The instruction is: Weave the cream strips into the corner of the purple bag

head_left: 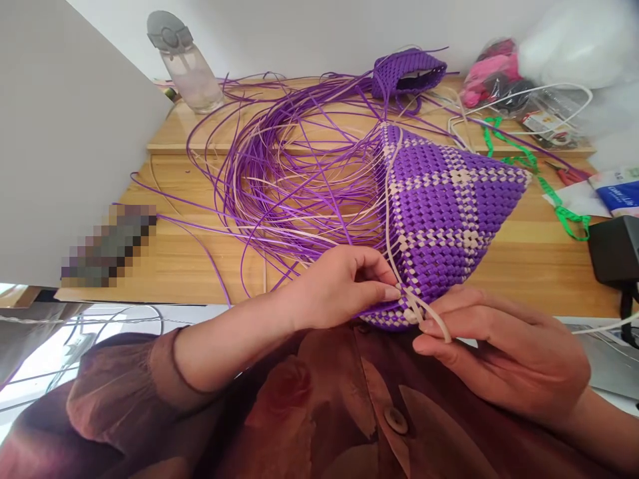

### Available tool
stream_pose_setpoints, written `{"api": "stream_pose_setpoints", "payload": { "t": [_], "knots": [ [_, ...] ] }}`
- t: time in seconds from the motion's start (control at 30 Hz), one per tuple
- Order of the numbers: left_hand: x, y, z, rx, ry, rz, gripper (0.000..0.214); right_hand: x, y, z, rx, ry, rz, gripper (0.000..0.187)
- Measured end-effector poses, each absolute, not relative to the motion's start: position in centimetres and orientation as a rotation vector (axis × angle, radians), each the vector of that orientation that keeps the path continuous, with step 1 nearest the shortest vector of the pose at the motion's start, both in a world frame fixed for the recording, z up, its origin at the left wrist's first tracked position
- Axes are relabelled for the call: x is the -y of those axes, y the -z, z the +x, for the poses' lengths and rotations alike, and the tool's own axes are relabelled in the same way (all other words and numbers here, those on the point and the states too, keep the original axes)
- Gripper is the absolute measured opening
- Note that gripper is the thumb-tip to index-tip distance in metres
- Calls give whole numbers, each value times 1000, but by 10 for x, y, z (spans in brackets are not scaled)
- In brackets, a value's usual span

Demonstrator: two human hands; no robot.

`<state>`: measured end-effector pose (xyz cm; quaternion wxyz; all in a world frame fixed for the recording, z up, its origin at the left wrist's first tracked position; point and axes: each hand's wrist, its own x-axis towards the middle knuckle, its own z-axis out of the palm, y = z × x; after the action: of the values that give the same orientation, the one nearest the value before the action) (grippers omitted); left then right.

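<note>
A purple woven basket [439, 206] with cream checks lies tilted on the wooden table, its long loose strands [264, 166] fanning out to the left. Along its near edge, my left hand [354, 286] pinches a cream strand close to the weave with thumb and fingers. Just to the right, my right hand [499, 339] is closed on a cream cord [434, 316], which bends in a loop between thumb and forefinger. Another length of that pale cord [388, 193] runs up along the basket's edge. The fingertips of both hands are close together.
A smaller purple woven piece [409, 73] stands on the raised back board, with a clear bottle [192, 73] at the left. Rightward lie a green tape measure [569, 216], red-handled pliers [569, 174], a black box [615, 249] and plastic bags [499, 73]. A blurred dark object [112, 246] lies left.
</note>
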<state>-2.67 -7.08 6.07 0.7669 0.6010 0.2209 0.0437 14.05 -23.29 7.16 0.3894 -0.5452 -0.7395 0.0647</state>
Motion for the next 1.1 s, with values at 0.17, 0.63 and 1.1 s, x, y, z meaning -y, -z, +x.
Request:
{"api": "stream_pose_setpoints", "payload": {
  "t": [0.17, 0.63, 1.1],
  "knots": [
    [72, -60, -30, -551, -9, 1088, 29, 231, -72, 145, 1926, -157, -1324, 6],
    [85, -57, -29, -623, -81, 986, 33, 232, -72, 141, 1701, -410, -1387, 11],
    [100, -51, -39, -649, -135, 887, 38, 235, -78, 142, 1577, -792, -1333, 18]
  ]
}}
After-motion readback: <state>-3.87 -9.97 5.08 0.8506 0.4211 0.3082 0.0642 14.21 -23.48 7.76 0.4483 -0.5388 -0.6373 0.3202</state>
